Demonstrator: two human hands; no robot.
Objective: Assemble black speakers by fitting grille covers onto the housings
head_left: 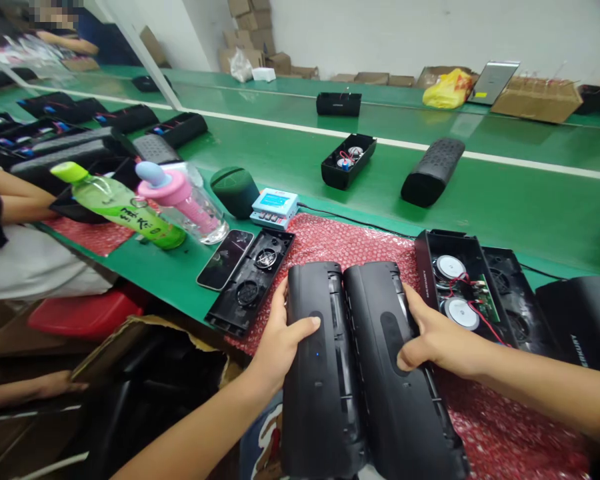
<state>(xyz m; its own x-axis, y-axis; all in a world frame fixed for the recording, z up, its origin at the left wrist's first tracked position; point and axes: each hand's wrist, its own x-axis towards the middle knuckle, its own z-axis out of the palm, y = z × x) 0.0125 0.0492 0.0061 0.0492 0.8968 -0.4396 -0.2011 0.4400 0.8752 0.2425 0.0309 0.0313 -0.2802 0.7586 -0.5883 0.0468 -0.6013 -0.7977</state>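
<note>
My left hand (279,341) grips a long black speaker housing (313,407), with the thumb on its upper face near a tiny blue light. In my right hand (433,333) is a second black speaker housing (405,413), its thumb by the oval button panel. The two housings lie side by side, slots showing along their edges. Red bubble wrap (350,237) spreads beneath them. Left of my left hand rests a black panel with two round grilles (253,283). Beyond my right hand stands a speaker shell with two white-backed drivers (453,267) and red wires.
A phone (226,259), a green drink bottle (125,207), a pink-lidded cup (180,200), a green round speaker (234,192) and a blue-white device (274,207) stand left. More shells (349,160) sit on the green bench (280,153). A co-worker's hand (55,385) touches a carton lower left.
</note>
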